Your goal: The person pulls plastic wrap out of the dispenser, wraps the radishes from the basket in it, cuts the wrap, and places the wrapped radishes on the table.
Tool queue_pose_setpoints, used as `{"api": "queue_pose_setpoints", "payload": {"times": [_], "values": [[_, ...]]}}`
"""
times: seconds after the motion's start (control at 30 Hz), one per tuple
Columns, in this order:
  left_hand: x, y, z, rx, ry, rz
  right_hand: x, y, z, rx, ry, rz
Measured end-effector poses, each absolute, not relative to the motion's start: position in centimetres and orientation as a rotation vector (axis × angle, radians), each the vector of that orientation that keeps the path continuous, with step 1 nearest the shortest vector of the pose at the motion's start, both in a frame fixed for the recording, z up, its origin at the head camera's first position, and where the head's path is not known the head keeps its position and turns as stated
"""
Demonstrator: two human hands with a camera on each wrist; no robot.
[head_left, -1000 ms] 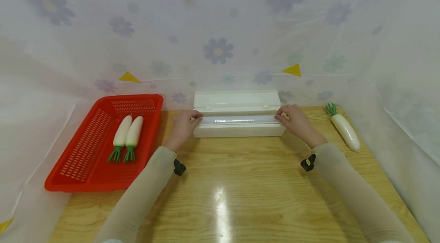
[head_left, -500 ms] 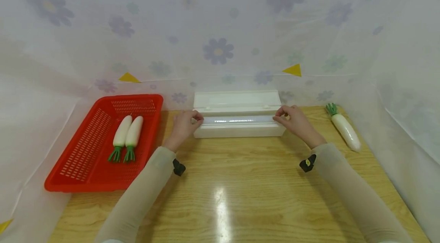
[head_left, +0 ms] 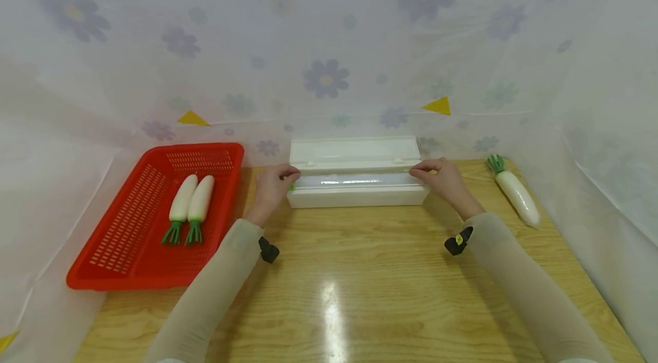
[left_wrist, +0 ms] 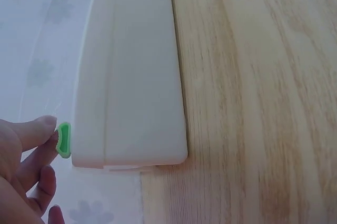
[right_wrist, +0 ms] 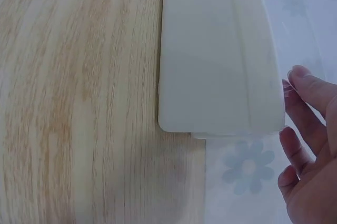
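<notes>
A white cling film dispenser box (head_left: 357, 197) lies on the table with its lid (head_left: 354, 149) raised at the back. Across its top runs shiny clear cling film (head_left: 354, 180). At the box's left end my left hand (head_left: 269, 189) pinches the film between thumb and forefinger. A small green slider (left_wrist: 64, 140) sits at the box edge, beside the left fingertips. At the opposite end, my right hand (head_left: 444, 183) pinches the film; a little of it shows between the fingertips in the right wrist view. The box front hides most of the film in both wrist views.
To the left stands a red plastic basket (head_left: 136, 277) holding two white radishes (head_left: 191, 200) with green tops. Another radish (head_left: 518, 197), glossy as if wrapped, lies near the right table edge. A flowered sheet (head_left: 326, 117) hangs behind the wooden table (head_left: 390, 283).
My left hand has shifted slightly left, so the green slider now shows by its fingertips. The right hand's fingers have straightened a little. Box and radishes stay in place.
</notes>
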State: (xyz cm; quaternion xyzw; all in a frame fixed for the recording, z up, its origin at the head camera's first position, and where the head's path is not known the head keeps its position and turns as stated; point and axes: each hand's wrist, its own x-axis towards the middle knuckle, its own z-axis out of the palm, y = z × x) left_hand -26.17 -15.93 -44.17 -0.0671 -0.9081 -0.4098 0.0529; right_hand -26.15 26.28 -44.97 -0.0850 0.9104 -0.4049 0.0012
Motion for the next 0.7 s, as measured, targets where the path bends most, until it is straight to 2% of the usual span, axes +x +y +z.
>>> {"api": "queue_pose_setpoints", "payload": {"times": [0.23, 0.7], "values": [[-26.5, -16.0, -43.8, -0.144, -2.714, -1.379, -26.4, 26.2, -44.8, -0.122, 2.749, -1.453], [-27.8, -16.7, -42.1, -0.076, -2.647, -1.601, -26.9, 26.5, -43.0, -0.084, 2.573, -1.796]]}}
